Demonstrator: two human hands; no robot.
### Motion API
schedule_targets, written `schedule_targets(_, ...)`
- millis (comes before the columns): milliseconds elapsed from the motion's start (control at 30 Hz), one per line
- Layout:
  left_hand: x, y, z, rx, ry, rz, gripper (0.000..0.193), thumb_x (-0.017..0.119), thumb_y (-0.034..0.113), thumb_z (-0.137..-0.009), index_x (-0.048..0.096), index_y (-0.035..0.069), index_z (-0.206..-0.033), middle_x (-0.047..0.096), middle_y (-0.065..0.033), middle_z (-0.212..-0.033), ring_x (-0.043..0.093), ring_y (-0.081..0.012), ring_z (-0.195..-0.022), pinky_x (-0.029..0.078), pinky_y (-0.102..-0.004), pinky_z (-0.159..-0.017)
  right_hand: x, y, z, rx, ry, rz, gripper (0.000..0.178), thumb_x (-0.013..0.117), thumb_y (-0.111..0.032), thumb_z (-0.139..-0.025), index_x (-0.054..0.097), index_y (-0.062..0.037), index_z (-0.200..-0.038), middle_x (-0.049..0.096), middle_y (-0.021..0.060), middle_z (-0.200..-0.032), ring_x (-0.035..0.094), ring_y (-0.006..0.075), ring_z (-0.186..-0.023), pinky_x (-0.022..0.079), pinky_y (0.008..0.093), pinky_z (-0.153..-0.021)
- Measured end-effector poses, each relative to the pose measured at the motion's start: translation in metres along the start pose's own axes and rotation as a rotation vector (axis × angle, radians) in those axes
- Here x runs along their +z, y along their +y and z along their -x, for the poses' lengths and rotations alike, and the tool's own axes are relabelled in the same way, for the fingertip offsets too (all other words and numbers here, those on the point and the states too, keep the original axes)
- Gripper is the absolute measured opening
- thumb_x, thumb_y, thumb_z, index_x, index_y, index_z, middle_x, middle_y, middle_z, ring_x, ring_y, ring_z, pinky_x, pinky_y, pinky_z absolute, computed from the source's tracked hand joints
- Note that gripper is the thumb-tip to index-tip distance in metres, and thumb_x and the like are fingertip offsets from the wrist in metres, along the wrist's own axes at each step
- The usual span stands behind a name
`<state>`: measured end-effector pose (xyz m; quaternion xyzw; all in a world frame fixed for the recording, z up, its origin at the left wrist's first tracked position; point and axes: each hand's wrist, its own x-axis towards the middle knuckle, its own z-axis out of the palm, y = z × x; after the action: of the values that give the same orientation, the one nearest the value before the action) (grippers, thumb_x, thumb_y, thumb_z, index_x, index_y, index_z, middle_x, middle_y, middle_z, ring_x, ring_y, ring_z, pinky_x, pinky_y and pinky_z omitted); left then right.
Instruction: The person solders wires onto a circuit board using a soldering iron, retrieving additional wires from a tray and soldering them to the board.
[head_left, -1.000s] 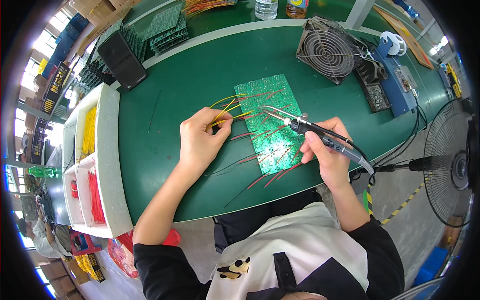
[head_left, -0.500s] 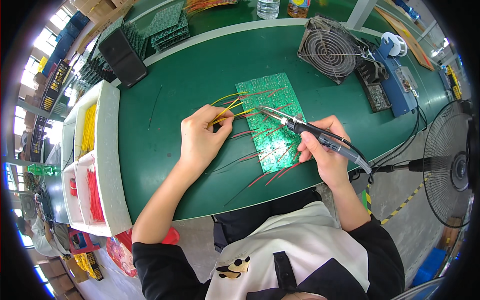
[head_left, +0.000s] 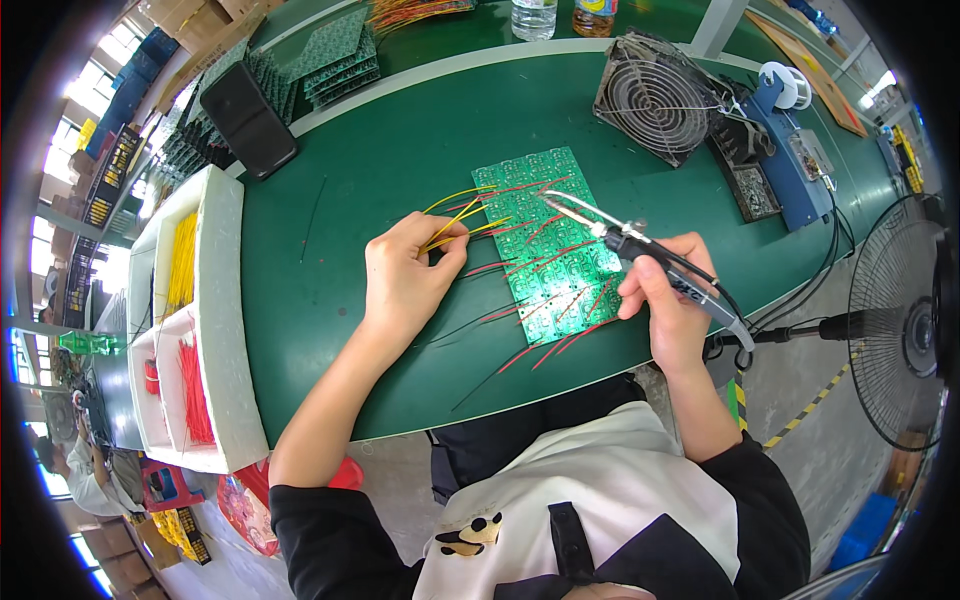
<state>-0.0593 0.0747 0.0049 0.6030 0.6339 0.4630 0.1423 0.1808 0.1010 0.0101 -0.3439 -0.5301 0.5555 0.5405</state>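
A green circuit board panel point(head_left: 545, 318) lies on the bench, with red and black wires point(head_left: 490, 268) sticking out from it. My left hand point(head_left: 415, 265) is closed in a pinch on several yellow wires point(head_left: 462, 214), whose far ends reach over the board's left edge. In my right hand point(head_left: 672, 300) is a soldering iron point(head_left: 650, 262), gripped like a pen. Its tip, with a thin curved metal tube alongside, points up and left over the upper middle of the board. Whether the tip touches the board I cannot tell.
A white foam box point(head_left: 225, 330) of yellow and red wires stands at left. Behind it are a black phone point(head_left: 248, 120) and stacked boards point(head_left: 340, 60). A square fan point(head_left: 655, 95) and a blue solder feeder point(head_left: 795, 170) stand at the back right. A round fan point(head_left: 905, 330) is beyond the bench.
My right hand and the soldering iron have moved to the right and the tip has risen away from the yellow wire ends. My left hand keeps its pinch almost in place.
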Motion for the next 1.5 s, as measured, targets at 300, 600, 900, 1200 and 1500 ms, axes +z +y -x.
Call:
schedule_targets(300, -0.001, 0.004, -0.001, 0.000, -0.011, -0.041, 0.005, 0.063, 0.001, -0.071, 0.063, 0.000, -0.076, 0.057, 0.0012, -0.066, 0.029, -0.0022, -0.046, 0.024, -0.0197, -0.041, -0.035, -0.009, -0.015, -0.146, 0.323, 0.021, 0.017, 0.059, -0.012, -0.084, 0.048, -0.0004, -0.089, 0.057, 0.0098, -0.064, 0.052, 0.0113, -0.044, 0.044, 0.0200, -0.044)
schedule_targets(600, -0.020, 0.007, -0.003, -0.075, -0.119, -0.075, 0.009, 0.064, 0.006, -0.069, 0.060, 0.001, -0.076, 0.060, -0.0050, -0.064, 0.050, -0.0107, -0.053, 0.040, -0.0240, -0.050, -0.049, -0.002, -0.012, -0.145, 0.377, 0.012, 0.018, 0.061, -0.015, -0.083, 0.050, -0.0015, -0.088, 0.057, 0.0086, -0.064, 0.053, 0.0105, -0.045, 0.041, 0.0196, -0.043)
schedule_targets(900, -0.110, 0.014, -0.025, -0.112, -0.044, 0.071, 0.009, 0.063, 0.008, -0.080, 0.060, -0.001, -0.078, 0.057, 0.0009, -0.071, 0.046, -0.0011, -0.064, 0.037, -0.0166, -0.057, -0.049, -0.001, -0.013, -0.161, 0.394, -0.029, 0.018, 0.061, -0.015, -0.083, 0.050, -0.0016, -0.088, 0.058, 0.0083, -0.063, 0.053, 0.0104, -0.046, 0.041, 0.0195, -0.044)
schedule_targets(1200, -0.073, 0.043, -0.023, -0.193, -0.044, 0.430, 0.016, 0.044, 0.022, -0.093, 0.047, 0.006, -0.093, 0.047, 0.0018, -0.065, 0.026, 0.0002, -0.046, 0.019, -0.0159, -0.041, -0.057, -0.007, -0.010, -0.144, 0.450, -0.025, 0.014, 0.059, -0.012, -0.084, 0.048, -0.0027, -0.083, 0.057, 0.0084, -0.061, 0.053, 0.0094, -0.045, 0.044, 0.0203, -0.043)
schedule_targets(1500, -0.042, 0.049, 0.009, -0.282, -0.168, 0.490, 0.008, 0.051, 0.012, -0.088, 0.048, 0.007, -0.083, 0.038, 0.0057, -0.059, 0.028, -0.0003, -0.047, 0.021, -0.0161, -0.040, -0.055, -0.001, -0.009, -0.081, 0.340, -0.203, 0.018, 0.060, -0.012, -0.084, 0.045, -0.0023, -0.087, 0.057, 0.0094, -0.064, 0.054, 0.0129, -0.047, 0.045, 0.0236, -0.044)
